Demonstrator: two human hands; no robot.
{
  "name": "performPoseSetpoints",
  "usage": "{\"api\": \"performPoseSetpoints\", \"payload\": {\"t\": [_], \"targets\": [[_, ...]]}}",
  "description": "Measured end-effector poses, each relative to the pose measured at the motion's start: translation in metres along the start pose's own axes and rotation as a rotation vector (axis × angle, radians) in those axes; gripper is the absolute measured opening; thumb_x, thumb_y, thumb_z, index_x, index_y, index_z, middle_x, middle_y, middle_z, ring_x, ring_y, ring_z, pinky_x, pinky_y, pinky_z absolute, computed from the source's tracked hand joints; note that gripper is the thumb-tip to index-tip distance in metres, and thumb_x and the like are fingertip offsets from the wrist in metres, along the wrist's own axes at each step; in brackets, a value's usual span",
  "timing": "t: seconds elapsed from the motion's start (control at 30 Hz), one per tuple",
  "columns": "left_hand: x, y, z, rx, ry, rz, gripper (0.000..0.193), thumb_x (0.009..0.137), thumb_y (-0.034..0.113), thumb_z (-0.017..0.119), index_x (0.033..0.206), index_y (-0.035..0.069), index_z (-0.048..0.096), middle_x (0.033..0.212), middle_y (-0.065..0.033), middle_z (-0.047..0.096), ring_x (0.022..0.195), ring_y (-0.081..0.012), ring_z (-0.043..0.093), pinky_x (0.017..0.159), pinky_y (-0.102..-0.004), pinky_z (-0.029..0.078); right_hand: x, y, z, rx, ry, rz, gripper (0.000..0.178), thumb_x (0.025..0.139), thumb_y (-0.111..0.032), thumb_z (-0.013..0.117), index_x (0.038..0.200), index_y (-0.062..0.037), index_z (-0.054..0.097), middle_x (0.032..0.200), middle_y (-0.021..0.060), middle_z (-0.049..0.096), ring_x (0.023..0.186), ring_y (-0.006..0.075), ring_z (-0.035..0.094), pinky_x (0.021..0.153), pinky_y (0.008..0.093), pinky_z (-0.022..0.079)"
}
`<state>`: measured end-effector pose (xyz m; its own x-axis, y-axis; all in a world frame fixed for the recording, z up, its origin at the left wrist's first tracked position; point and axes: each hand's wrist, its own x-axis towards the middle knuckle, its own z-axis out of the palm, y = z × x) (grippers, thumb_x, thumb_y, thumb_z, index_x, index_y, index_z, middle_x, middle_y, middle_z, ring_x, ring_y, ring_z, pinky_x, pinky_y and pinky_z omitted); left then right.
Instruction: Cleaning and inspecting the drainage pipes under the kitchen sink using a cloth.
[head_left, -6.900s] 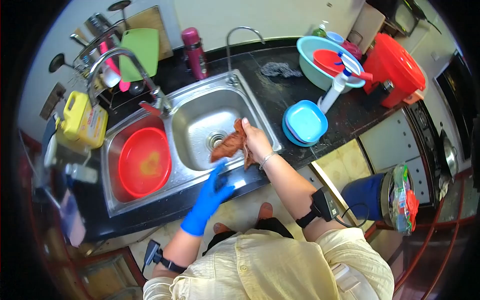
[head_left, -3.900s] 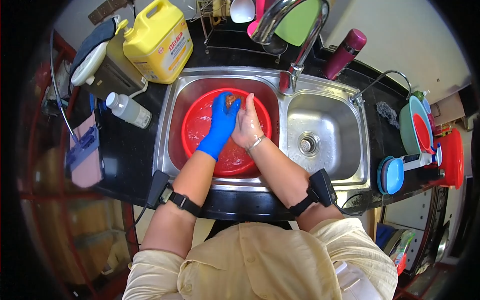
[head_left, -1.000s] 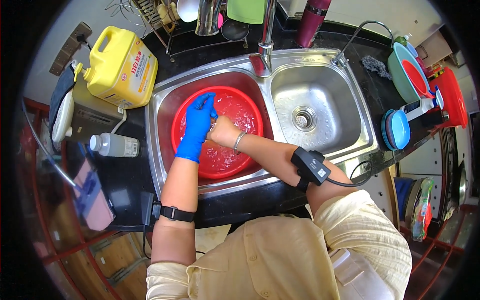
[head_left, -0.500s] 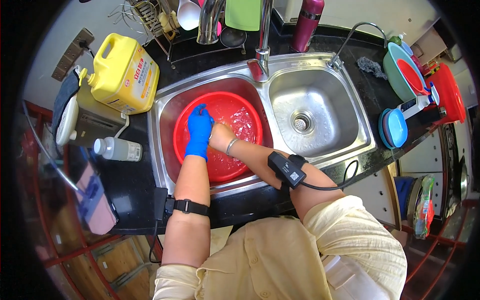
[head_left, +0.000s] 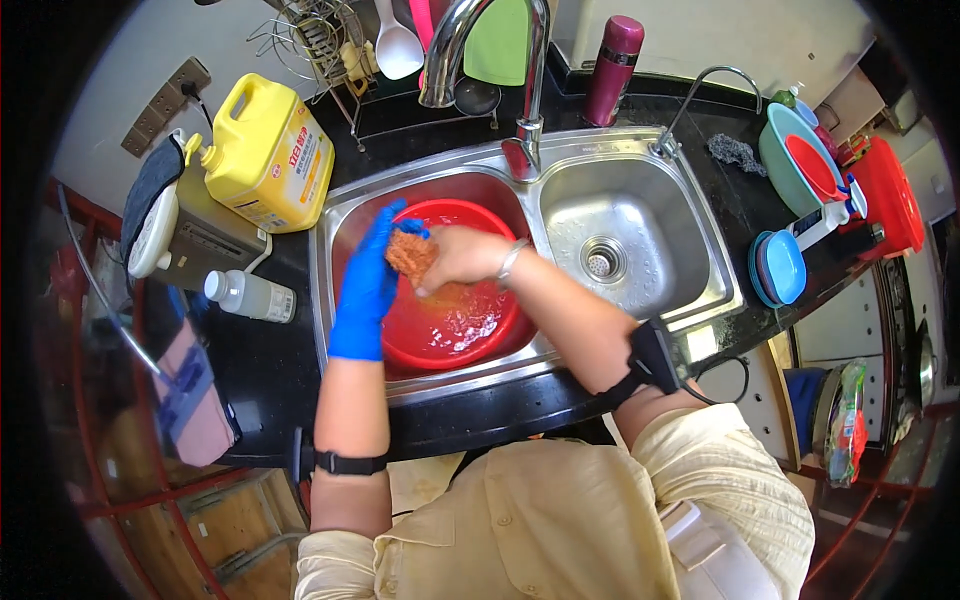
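Over the red basin [head_left: 505, 335], which holds some water in the left sink bowl, my two hands meet. My left hand [head_left: 370, 275] wears a blue rubber glove, its fingers curled against a rough, crinkled orange-brown scouring pad [head_left: 411, 254]. From the other side my bare right hand [head_left: 462, 254] grips the same pad, with a silver bangle at the wrist. Where the two hands overlap, some fingertips are hidden.
A chrome faucet [head_left: 533, 130] rises behind the bowls. Beside the red basin is the right sink bowl [head_left: 660, 220]. A yellow detergent jug [head_left: 270, 155] and a white bottle [head_left: 250, 296] stand left; a purple flask [head_left: 613, 70] stands behind. Blue bowls [head_left: 785, 268] sit right.
Both hands have lifted and spread a little, and the orange-brown scouring pad now shows between them. My right forearm has swung outward to the right. The view has shifted slightly.
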<state>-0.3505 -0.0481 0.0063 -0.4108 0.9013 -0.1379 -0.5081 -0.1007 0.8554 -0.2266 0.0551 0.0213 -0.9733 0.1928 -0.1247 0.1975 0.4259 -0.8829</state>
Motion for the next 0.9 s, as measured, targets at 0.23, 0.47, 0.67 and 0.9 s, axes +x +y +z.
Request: {"api": "performPoseSetpoints", "payload": {"t": [0.23, 0.47, 0.67, 0.9], "targets": [[-0.021, -0.011, -0.026, 0.459, 0.318, -0.038, 0.053, 0.083, 0.044, 0.044, 0.125, 0.014, 0.035, 0.113, -0.0075, 0.050, 0.107, -0.0201, 0.045, 0.092, -0.0349, 0.030, -0.003, 0.011, 0.029, -0.313, 0.476, 0.333, 0.059, 0.067, -0.018, 0.064, 0.115, -0.0002, 0.034, 0.090, 0.0200, 0.057, 0.080, 0.0276, 0.058, 0.066, 0.0353, 0.044], [-0.028, -0.029, -0.011, -0.009, 0.073, -0.056, 0.043, 0.081, 0.036, 0.051, 0.115, 0.011, 0.043, 0.109, -0.0068, 0.052, 0.092, -0.0170, 0.054, 0.072, -0.0324, 0.049, -0.013, 0.004, 0.024, 0.447, -0.004, -0.143, 0.073, 0.069, -0.037, 0.065, 0.121, 0.0013, 0.031, 0.106, 0.0166, 0.052, 0.100, 0.0225, 0.051, 0.084, 0.0324, 0.040], [-0.032, -0.019, 0.068, 0.101, 0.040, 0.121, 0.034, 0.080, 0.028, 0.054, 0.107, 0.008, 0.046, 0.100, -0.0072, 0.051, 0.088, -0.0164, 0.052, 0.073, -0.0297, 0.045, -0.024, -0.023, -0.001, 0.587, 0.572, 0.025, 0.070, 0.083, -0.056, 0.024, 0.127, -0.0016, 0.026, 0.126, 0.0144, 0.036, 0.114, 0.0212, 0.036, 0.096, 0.0291, 0.026], [0.009, -0.016, 0.012, 0.198, 0.261, 0.291, 0.026, 0.082, 0.026, 0.051, 0.098, 0.007, 0.047, 0.090, -0.0052, 0.052, 0.081, -0.0141, 0.051, 0.069, -0.0269, 0.044, -0.044, -0.068, 0.044, 1.132, 0.186, -0.249, 0.071, 0.084, -0.054, 0.026, 0.129, 0.0003, 0.018, 0.129, 0.0145, 0.030, 0.121, 0.0218, 0.027, 0.098, 0.0338, 0.024]]}}
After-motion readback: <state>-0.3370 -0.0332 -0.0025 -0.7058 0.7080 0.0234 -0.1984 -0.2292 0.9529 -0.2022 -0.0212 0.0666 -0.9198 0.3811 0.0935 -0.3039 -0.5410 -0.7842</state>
